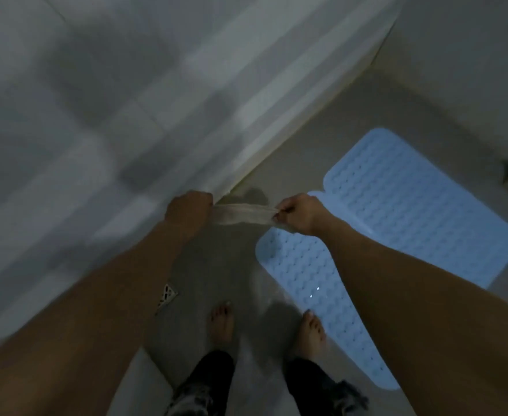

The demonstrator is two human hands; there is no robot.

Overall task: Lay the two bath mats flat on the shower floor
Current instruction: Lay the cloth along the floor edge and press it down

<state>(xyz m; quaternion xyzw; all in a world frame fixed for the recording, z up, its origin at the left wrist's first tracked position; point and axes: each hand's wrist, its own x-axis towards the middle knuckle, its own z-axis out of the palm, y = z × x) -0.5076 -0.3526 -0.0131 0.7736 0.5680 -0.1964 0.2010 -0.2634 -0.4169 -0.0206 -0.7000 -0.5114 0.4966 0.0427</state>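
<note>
Overhead, both hands (188, 210) (299, 214) stretch translucent beige mat (242, 214).

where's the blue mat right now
In the head view the blue mat lies flat on the shower floor at right, beyond the right hand, its near end beside the right foot.

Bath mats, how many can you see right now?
2. A blue mat lies flat on the shower floor at right. A pale translucent mat is stretched edge-on between the left hand and right hand, off the floor.
</note>
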